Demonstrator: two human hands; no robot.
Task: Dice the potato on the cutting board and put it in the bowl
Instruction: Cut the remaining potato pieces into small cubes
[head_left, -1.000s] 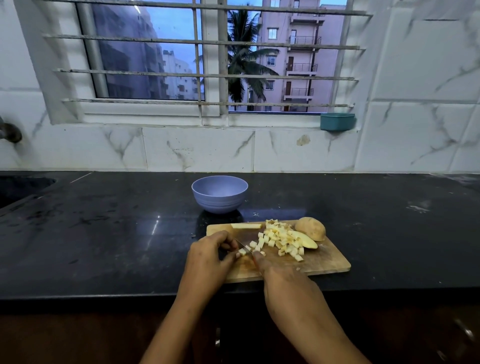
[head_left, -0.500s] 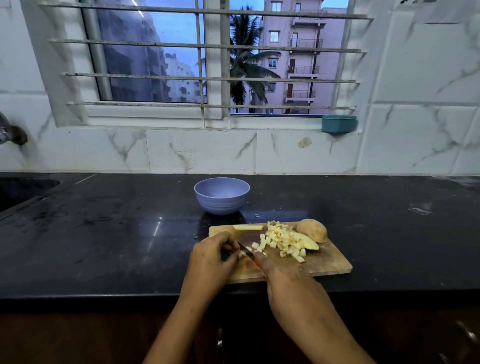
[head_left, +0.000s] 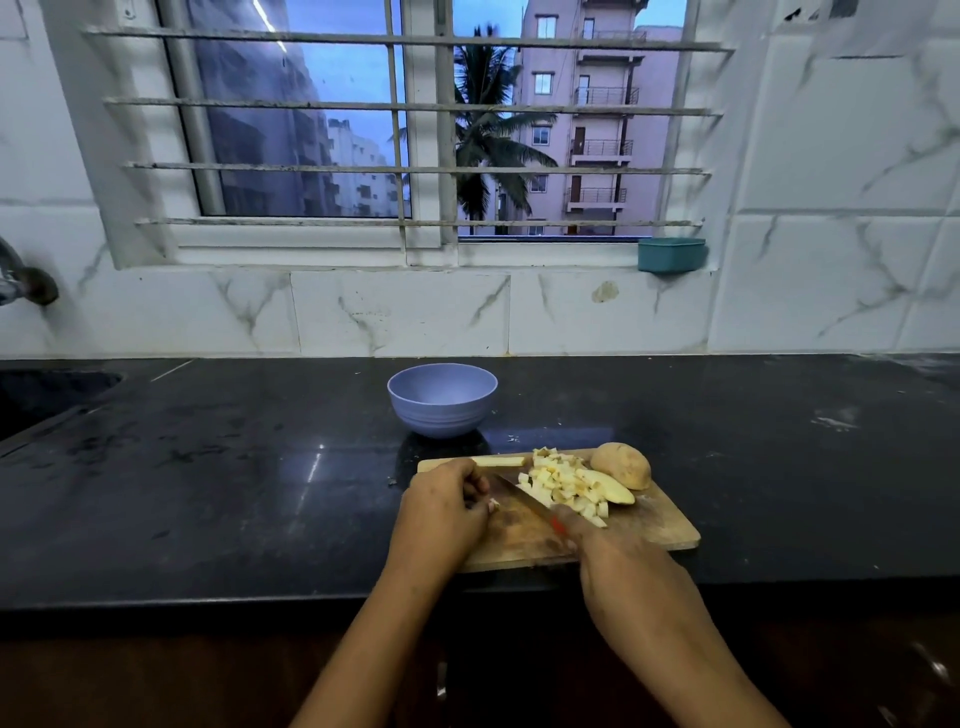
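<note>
Knife (head_left: 522, 499) now against diced potato (head_left: 563, 480), right grip (head_left: 623, 577) clenched round it; left grip (head_left: 444, 512) pinching potato scrap (head_left: 493, 503).

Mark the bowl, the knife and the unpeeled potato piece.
bowl (head_left: 441, 410), head view, front outer wall.
knife (head_left: 519, 497), head view, middle of the blade.
unpeeled potato piece (head_left: 620, 464), head view, skin side.

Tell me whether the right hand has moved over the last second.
Yes: the right hand slid rightward along the rectangular wooden cutting board, toward the pile of pale diced potato.
</note>
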